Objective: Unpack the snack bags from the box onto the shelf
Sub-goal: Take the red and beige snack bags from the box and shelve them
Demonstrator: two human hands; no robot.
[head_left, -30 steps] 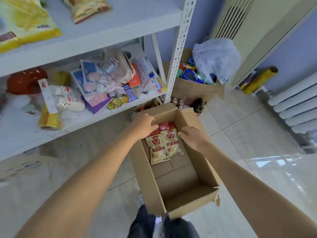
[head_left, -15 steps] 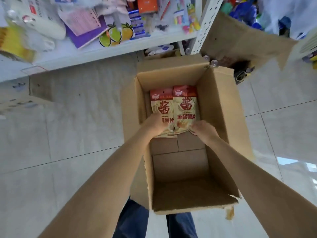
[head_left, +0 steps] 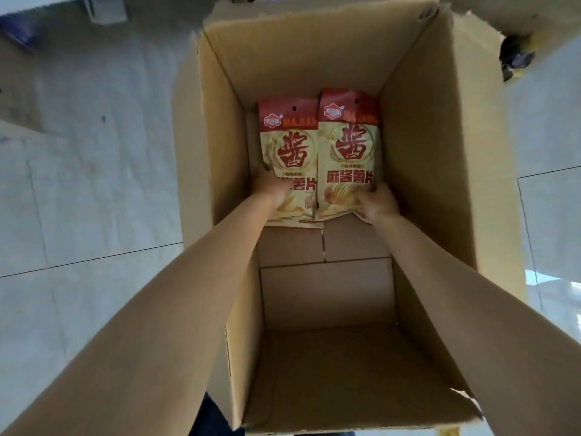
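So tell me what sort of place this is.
Probably a storeroom or small shop's back area, though that is a guess: an open cardboard box stands on a pale tiled floor, holding two identical retail snack bags, with a shelf edge above.

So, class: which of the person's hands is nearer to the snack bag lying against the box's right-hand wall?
Right. The right hand grips the lower corner of that snack bag. The left hand is a bag's width away, on the neighbouring bag.

"MAJIAN" on two snack bags [head_left: 347,146]
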